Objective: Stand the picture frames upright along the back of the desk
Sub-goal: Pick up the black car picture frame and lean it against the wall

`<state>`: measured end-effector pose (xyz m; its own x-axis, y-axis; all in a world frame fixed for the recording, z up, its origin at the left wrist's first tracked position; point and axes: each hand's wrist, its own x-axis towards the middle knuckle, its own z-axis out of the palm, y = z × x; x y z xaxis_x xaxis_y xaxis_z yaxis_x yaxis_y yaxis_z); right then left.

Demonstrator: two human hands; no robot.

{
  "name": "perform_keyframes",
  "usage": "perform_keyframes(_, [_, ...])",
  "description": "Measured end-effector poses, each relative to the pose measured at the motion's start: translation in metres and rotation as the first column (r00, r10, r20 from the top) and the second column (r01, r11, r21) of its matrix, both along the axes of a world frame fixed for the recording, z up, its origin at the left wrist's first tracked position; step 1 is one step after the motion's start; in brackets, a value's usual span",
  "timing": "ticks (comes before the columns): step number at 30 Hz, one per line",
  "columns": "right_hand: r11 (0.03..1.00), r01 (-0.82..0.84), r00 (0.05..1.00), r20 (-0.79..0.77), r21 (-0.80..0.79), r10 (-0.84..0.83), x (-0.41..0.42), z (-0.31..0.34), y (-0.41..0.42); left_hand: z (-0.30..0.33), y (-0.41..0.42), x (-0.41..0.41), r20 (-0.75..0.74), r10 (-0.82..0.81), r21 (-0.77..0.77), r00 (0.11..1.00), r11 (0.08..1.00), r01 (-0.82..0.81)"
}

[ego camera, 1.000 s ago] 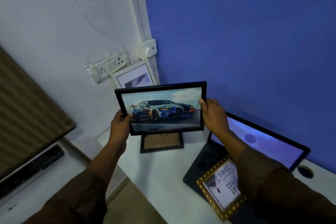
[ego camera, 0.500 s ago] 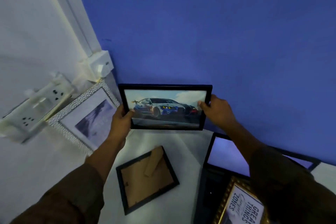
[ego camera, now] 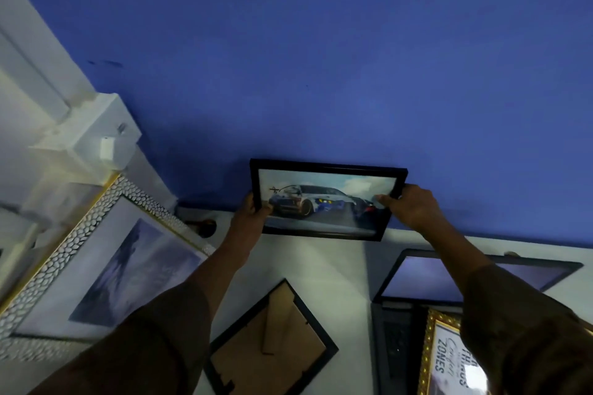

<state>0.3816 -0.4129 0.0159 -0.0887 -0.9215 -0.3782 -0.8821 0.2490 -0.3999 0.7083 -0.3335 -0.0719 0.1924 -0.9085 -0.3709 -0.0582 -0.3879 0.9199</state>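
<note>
A black frame with a car picture [ego camera: 327, 199] is held upright close to the blue wall, at the back of the white desk [ego camera: 337, 266]. My left hand [ego camera: 250, 215] grips its left edge and my right hand [ego camera: 414, 208] grips its right edge. A white pebble-textured frame [ego camera: 106, 266] stands leaning at the left by the wall. A black frame [ego camera: 272, 343] lies face down on the desk, its cardboard back and stand showing. A gold frame with text [ego camera: 449, 359] lies on the laptop at the lower right, partly hidden by my right sleeve.
An open laptop [ego camera: 426, 279] sits at the right, its screen facing up toward the wall. A white switch box [ego camera: 96, 141] is mounted in the left corner. A round cable hole [ego camera: 205, 228] is in the desk near the back edge.
Both hands have carried the car frame farther back and to the right, toward the blue wall. The view has moved closer to the desk and tipped further down.
</note>
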Motion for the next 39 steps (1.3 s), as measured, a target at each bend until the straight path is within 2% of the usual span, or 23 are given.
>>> perform_keyframes(6, [0.999,0.015,0.999,0.031,0.051,-0.016,0.011,-0.006,-0.005,-0.023,-0.01,0.002,-0.023,-0.016,0.051,1.0,0.999,0.017])
perform_keyframes(13, [0.993,0.077,0.993,0.083,0.093,-0.085,0.015,-0.017,-0.007,-0.009,-0.02,0.004,0.01,-0.026,0.063,1.0,0.998,0.026])
perform_keyframes(19, [0.996,0.049,0.995,0.078,0.078,-0.056,0.012,-0.019,-0.009,-0.009,-0.021,-0.001,0.044,-0.04,0.066,0.998,0.997,0.037])
perform_keyframes(25, [0.989,0.124,0.988,0.084,0.085,-0.131,0.007,-0.019,-0.002,-0.013,-0.019,-0.006,0.069,0.034,0.086,0.997,0.996,-0.04])
perform_keyframes(28, [0.984,0.175,0.983,0.054,0.041,-0.177,0.004,-0.012,0.004,-0.013,-0.01,-0.01,0.068,0.082,0.091,0.994,0.992,-0.088])
perform_keyframes(33, [0.986,0.16,0.985,0.065,-0.044,-0.157,0.005,0.006,0.026,-0.011,0.018,-0.017,0.108,0.164,0.092,0.98,0.98,-0.175])
perform_keyframes(37, [0.987,0.07,0.995,0.073,-0.141,-0.06,0.011,0.019,0.046,-0.002,0.05,-0.02,0.055,0.222,0.104,0.973,0.968,-0.227])
perform_keyframes(39, [0.982,0.001,0.994,0.103,-0.19,0.019,0.015,0.026,0.06,0.01,0.075,-0.021,0.09,0.242,0.105,0.966,0.962,-0.251])
